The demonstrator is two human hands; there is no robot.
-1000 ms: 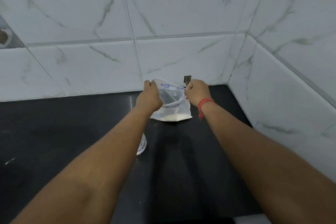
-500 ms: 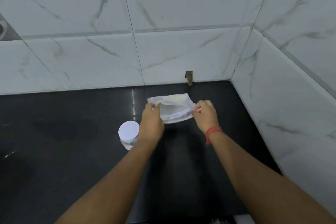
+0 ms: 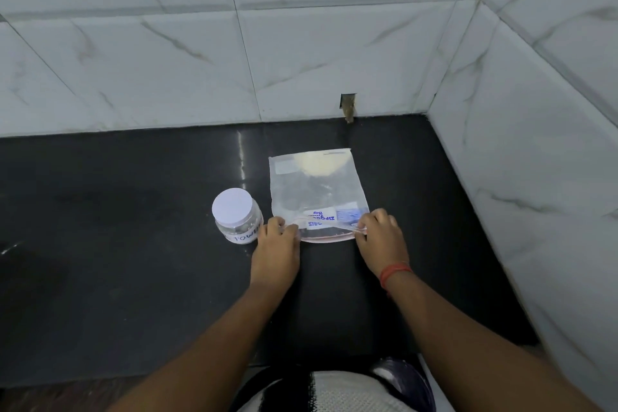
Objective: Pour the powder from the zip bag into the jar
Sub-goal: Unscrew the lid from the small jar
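Observation:
A clear zip bag [image 3: 317, 194] lies flat on the black counter [image 3: 133, 244], its zip edge toward me and a small heap of pale powder [image 3: 319, 162] at its far end. My left hand [image 3: 276, 246] pinches the left corner of the zip edge. My right hand [image 3: 379, 232] pinches the right corner. A small clear jar [image 3: 238, 216] with a white lid on stands upright just left of the bag, close to my left hand.
White marble-look tile walls [image 3: 301, 43] close the counter at the back and on the right [image 3: 535, 144]. A small hole in the back wall [image 3: 348, 107] sits just above the counter. The counter's front edge runs near my body.
The bag has come down from being held upright and now lies flat on the counter, powder at the far end. Both hands moved toward me, still pinching its zip edge.

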